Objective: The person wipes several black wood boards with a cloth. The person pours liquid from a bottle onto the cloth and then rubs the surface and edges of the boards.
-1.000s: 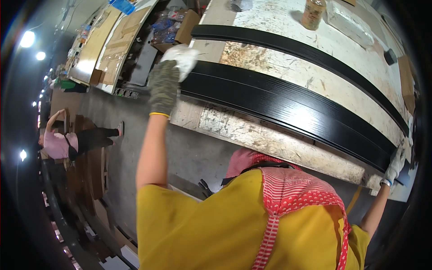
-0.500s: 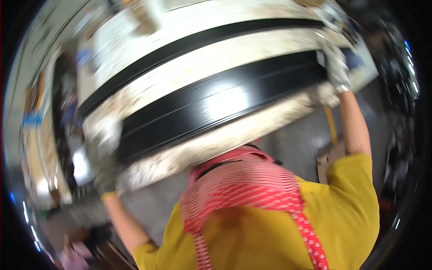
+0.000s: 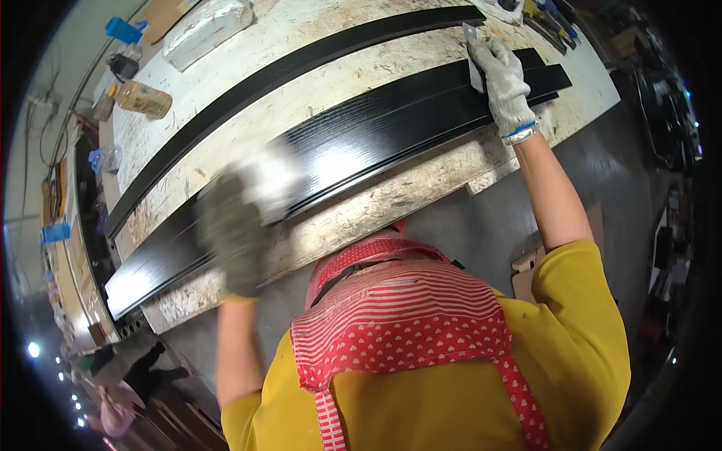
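A long glossy black panel (image 3: 391,120) lies across the worktable in front of me. My left hand (image 3: 235,233), in a dark grey-green glove and smeared by motion, is closed on a white cloth (image 3: 274,179) over the panel's left half. Near the panel's right end, my right hand (image 3: 505,84) wears a whitish knit glove. Its fingers are closed round a flat metal blade, like a scraper (image 3: 476,74), whose tip sticks up beyond the fingers. Behind the panel runs a narrower black strip (image 3: 301,69), apart from both hands.
The worn white tabletop (image 3: 398,199) ends at an edge close to my body. A bottle (image 3: 141,99), a plastic-wrapped white block (image 3: 208,31) and a blue object (image 3: 122,30) are at the far left. Several hand tools (image 3: 547,31) lie at the far right. Another person (image 3: 116,406) is at lower left.
My left hand has travelled rightward along the panel with the cloth, uncovering the panel's left end. My right hand still grips the blade near the right end. The whole view has shifted.
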